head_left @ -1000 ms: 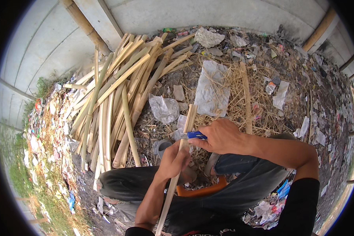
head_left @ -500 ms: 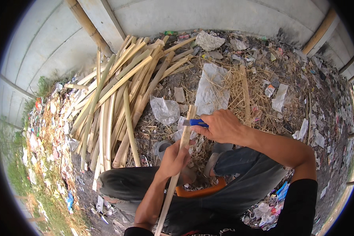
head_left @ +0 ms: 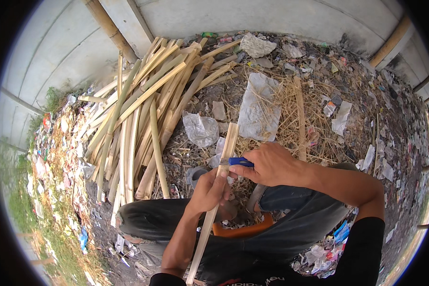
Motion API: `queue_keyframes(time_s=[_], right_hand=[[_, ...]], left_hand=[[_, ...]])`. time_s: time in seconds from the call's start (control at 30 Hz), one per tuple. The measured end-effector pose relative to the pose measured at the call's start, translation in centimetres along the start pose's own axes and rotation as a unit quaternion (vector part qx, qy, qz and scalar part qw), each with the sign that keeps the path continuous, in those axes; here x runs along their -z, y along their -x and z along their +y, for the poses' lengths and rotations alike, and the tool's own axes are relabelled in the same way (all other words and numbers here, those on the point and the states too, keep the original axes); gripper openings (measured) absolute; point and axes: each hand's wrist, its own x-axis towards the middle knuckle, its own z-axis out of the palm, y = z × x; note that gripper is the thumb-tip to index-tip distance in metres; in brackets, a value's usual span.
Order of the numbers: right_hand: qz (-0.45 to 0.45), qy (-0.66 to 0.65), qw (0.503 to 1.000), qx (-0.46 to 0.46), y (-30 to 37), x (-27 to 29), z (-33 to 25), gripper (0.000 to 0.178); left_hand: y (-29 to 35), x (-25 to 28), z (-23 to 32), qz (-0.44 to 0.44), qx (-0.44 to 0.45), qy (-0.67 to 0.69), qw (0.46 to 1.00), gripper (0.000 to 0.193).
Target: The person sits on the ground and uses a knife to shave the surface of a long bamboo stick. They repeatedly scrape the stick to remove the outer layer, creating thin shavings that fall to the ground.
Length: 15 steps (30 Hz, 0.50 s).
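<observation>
Our left hand [head_left: 209, 190] wraps its fingers round a bamboo strip [head_left: 230, 137] over our lap [head_left: 267, 250]; our right hand [head_left: 269, 164] grips a blue-handled knife [head_left: 241, 162] against it; shaving looks begun, unfinished, a bamboo pile [head_left: 150, 95] beyond.

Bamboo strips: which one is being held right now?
The pale strip gripped in the left hand, extending past the blue knife. The others lie in the pile, with a lone one on the straw.
</observation>
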Motion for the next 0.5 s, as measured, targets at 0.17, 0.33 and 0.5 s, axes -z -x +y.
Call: queue_keyframes(time_s=[0.17,0.33,0.5], right_hand=[[0.031,0.052,0.998,-0.001,-0.7,-1.5,1.2,0.064],[0.204,0.07,0.965,-0.15,-4.2,5.2,9.1,0.064],[0.259,-0.029,0.953,-0.153,-0.9,7.5,8.7,0.061]], left_hand=[[-0.6,-0.1,-0.1,0.015,-0.011,-0.048,0.999,0.041],[0.9,-1.5,-1.7,-0.048,-0.006,-0.045,0.998,0.041],[0.2,-0.9,-0.8,-0.061,-0.023,-0.01,0.998,0.043]])
